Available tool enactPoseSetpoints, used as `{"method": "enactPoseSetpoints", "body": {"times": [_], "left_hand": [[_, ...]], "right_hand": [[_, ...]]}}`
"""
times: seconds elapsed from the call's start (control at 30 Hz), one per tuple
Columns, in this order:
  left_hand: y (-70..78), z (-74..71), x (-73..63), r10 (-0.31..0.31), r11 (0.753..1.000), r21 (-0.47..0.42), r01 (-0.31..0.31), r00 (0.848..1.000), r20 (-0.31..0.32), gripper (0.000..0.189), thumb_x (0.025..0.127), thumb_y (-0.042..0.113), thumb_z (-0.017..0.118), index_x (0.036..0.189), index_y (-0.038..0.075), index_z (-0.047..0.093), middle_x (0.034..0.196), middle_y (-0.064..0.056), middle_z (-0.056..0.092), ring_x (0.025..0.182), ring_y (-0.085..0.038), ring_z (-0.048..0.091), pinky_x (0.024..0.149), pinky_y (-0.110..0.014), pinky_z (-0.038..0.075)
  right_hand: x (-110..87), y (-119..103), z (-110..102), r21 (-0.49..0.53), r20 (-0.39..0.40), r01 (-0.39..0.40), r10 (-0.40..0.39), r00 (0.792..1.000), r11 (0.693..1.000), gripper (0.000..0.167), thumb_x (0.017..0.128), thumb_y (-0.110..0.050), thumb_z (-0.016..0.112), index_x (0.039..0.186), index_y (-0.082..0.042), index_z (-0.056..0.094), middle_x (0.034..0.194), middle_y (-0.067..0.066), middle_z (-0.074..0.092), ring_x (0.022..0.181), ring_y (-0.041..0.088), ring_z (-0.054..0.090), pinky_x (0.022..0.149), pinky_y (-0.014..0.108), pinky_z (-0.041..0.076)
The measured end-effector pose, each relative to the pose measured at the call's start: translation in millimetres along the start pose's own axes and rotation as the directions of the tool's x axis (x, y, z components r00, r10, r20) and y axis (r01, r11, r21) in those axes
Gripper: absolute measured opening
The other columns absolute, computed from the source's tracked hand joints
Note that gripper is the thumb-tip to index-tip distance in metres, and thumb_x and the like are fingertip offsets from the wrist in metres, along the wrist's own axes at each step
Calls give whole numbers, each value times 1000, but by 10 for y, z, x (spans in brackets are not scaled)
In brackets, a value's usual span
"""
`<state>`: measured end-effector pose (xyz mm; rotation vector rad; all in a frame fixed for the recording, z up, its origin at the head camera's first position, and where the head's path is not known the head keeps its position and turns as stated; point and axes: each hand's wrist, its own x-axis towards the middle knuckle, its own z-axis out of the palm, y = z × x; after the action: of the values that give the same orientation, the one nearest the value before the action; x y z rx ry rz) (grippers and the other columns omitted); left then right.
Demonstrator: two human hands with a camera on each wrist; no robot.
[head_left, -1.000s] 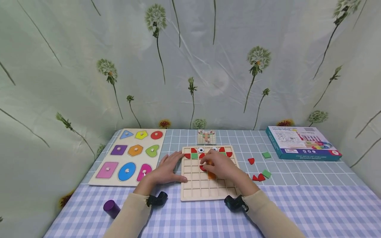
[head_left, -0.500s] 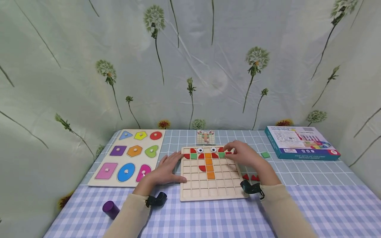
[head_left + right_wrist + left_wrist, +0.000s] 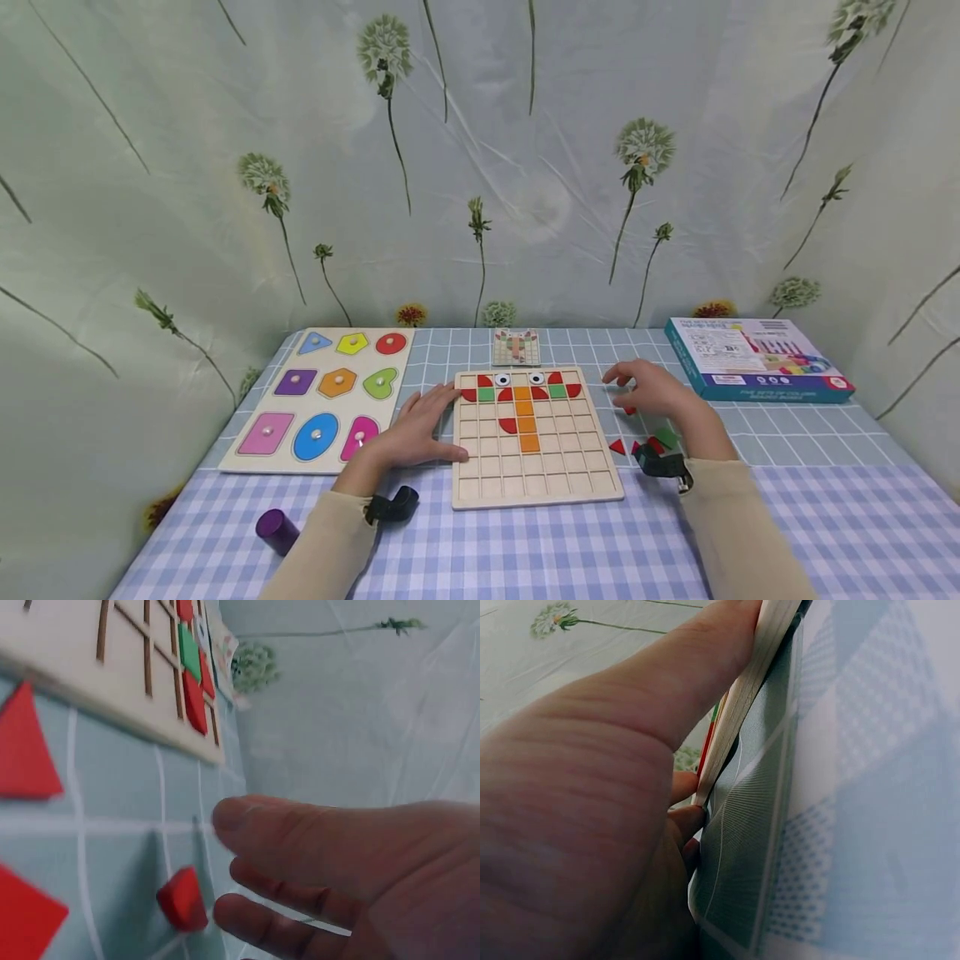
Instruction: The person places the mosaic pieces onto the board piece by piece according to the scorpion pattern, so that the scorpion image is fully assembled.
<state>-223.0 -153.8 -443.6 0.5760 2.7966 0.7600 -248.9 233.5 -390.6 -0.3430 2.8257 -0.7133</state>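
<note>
A wooden grid board carries red quarter-round pieces, green squares, two eye pieces and a column of orange squares. My left hand rests along the board's left side, thumb and fingertips touching its edge; the left wrist view shows the thumb on top. To the right of the board, my right hand is over the table, fingers slightly bent and nothing between them. Close to its fingertips lies a red quarter-round piece. A red triangle and more red and green pieces lie nearer me, partly hidden by the wrist.
A small pattern card stands behind the board. On the left lie a shape puzzle board with knobbed pieces and a purple cylinder. A toy box is at the back right. A floral curtain hangs behind.
My right hand has moved from the middle of the board, past its upper right, to the table on the right. The left hand stays at the board's edge.
</note>
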Motion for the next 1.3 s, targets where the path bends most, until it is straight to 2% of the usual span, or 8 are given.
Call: {"method": "enactPoseSetpoints", "body": {"times": [0.13, 0.3, 0.43, 0.83, 1.07, 1.2, 1.3], "left_hand": [[-4, 2, -4, 6, 1000, -1, -6, 1000, 2, 106, 74, 57, 80, 158, 19, 28, 168, -3, 23, 157, -28, 13, 127, -56, 1], [-7, 0, -10, 10, 1000, -6, -10, 1000, 0, 105, 74, 56, 80, 158, 18, 28, 168, -4, 23, 157, -28, 13, 127, -56, 1], [-9, 2, -10, 12, 1000, -5, -12, 1000, 0, 105, 75, 56, 80, 158, 18, 28, 168, -4, 23, 157, -28, 13, 127, -56, 1], [-12, -4, -11, 11, 1000, -4, -11, 1000, 1, 106, 75, 57, 80, 159, 18, 28, 168, -4, 22, 157, -28, 13, 127, -56, 1], [5, -6, -15, 1, 1000, 3, -1, 1000, -4, 106, 74, 57, 80, 158, 18, 28, 168, -3, 23, 157, -27, 13, 128, -55, 2], [15, -12, -21, -6, 1000, 5, 6, 1000, 0, 106, 75, 57, 80, 159, 19, 28, 168, -3, 22, 157, -27, 13, 128, -55, 2], [12, -9, -21, -3, 1000, 3, 3, 1000, 3, 106, 75, 56, 80, 159, 19, 27, 168, -3, 22, 157, -27, 13, 128, -55, 2]], "right_hand": [[-9, 77, 5, -30, 22, -14, 15, 1000, 999, 29, 84, -5, 75, 112, -5, 70, 110, 20, 65, 95, 29, 57, 87, 46, 55], [-2, 123, 27, -20, 27, -36, 37, 999, 999, 21, 83, -2, 74, 103, -7, 70, 102, 15, 67, 92, 27, 57, 87, 46, 55], [-4, 133, 52, 5, 15, -60, 60, 998, 998, 17, 85, -3, 73, 100, -8, 69, 96, 11, 66, 89, 25, 56, 82, 41, 54], [63, 141, 145, 17, -20, -50, 51, 999, 999, 6, 89, -12, 73, 93, -10, 68, 84, 6, 63, 82, 20, 54, 74, 29, 47], [42, 153, 118, 22, -49, -82, 83, 995, 996, 14, 92, -14, 69, 104, -7, 68, 97, 12, 65, 89, 23, 56, 78, 35, 51], [4, 220, 41, -14, -93, -129, 127, 988, 992, 22, 94, -13, 66, 115, -5, 68, 114, 21, 64, 99, 32, 57, 87, 46, 55], [-31, 277, -10, -71, -109, -195, 187, 976, 978, 29, 94, -13, 64, 122, -4, 66, 124, 27, 58, 105, 38, 56, 89, 55, 54]]}}
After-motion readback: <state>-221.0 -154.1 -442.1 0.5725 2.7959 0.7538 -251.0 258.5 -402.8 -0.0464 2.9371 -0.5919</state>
